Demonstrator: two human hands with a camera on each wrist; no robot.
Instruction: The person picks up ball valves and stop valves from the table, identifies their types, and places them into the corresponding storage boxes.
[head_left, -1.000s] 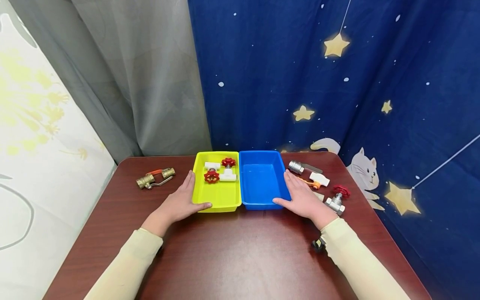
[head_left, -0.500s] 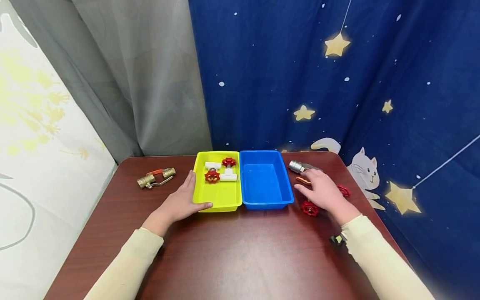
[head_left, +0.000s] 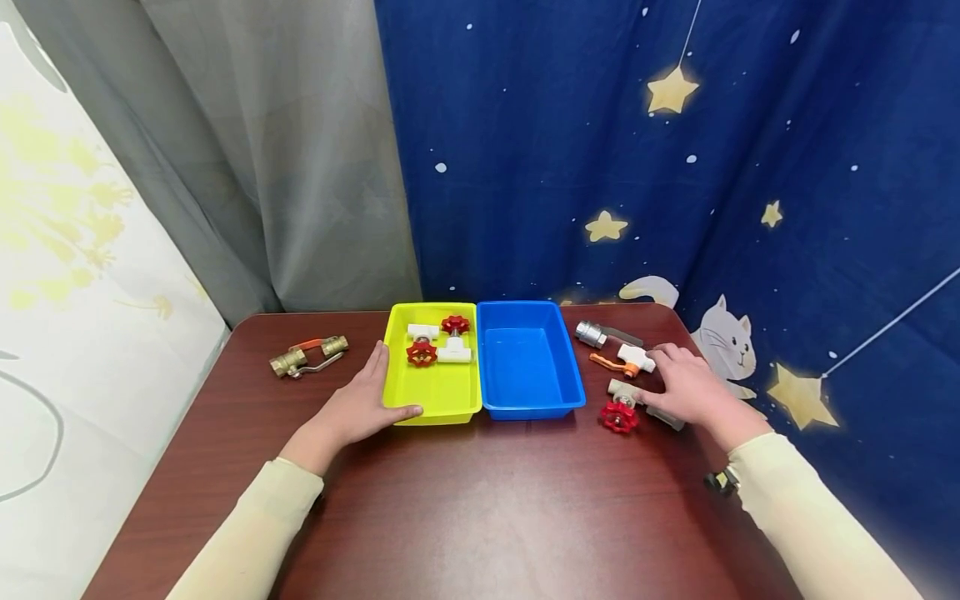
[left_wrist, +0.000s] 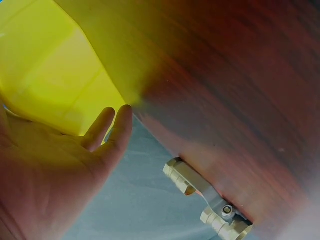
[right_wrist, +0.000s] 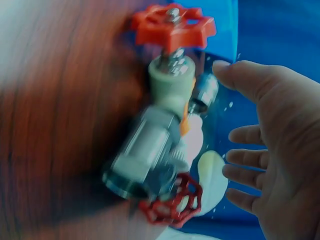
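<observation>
My left hand [head_left: 352, 408] lies along the left side of a yellow bin [head_left: 442, 398], thumb at the front rim and fingers extended. Two white valves with red handwheels, a nearer one [head_left: 422, 347] and a farther one [head_left: 454, 346], lie in that bin. My right hand [head_left: 693, 390] hovers with spread fingers over a metal valve [head_left: 666, 419], partly hidden in the head view. The right wrist view shows the metal valve's red handwheel [right_wrist: 172, 207] and, beside it, a beige valve [right_wrist: 172, 82] with a brighter red wheel; thumb and fingers stand apart from both.
A blue bin [head_left: 531, 358] stands against the yellow one. Right of it lie a white valve [head_left: 636, 358] with an orange lever and a silver ball valve [head_left: 591, 334]. Brass ball valves [head_left: 288, 363] lie at the left. Curtains hang behind the table.
My right hand has left the blue bin's right side and moved right, over the metal valve, uncovering the beige valve and orange lever. My left hand stays at the yellow bin.
</observation>
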